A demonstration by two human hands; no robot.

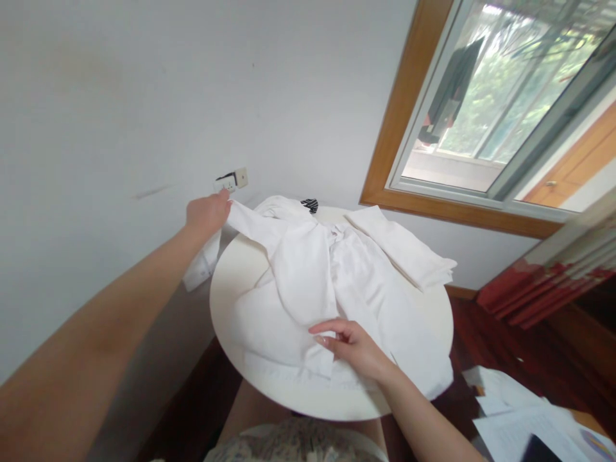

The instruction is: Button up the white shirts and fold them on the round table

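Note:
A white long-sleeved garment (303, 276), a shirt or light coat, lies spread and rumpled over a round white table (240, 256). Beyond the table's left edge, my left hand (209, 212) is closed on one sleeve, pulling it out taut from the shoulder. The sleeve's cuff end (202, 266) hangs down below that hand, partly behind the forearm. My right hand (346, 343) is over the lower front of the garment, its thumb and forefinger apart. Whether its fingertips touch the cloth I cannot tell. The other sleeve (399, 247) lies folded at the right.
A small black-and-white striped item (310, 205) lies at the table's back edge. The wall behind has a socket (225, 185) and a wood-framed window (378, 167). Papers (524, 423) and a dark object (539, 449) are at lower right, below a red-and-cream curtain (539, 279).

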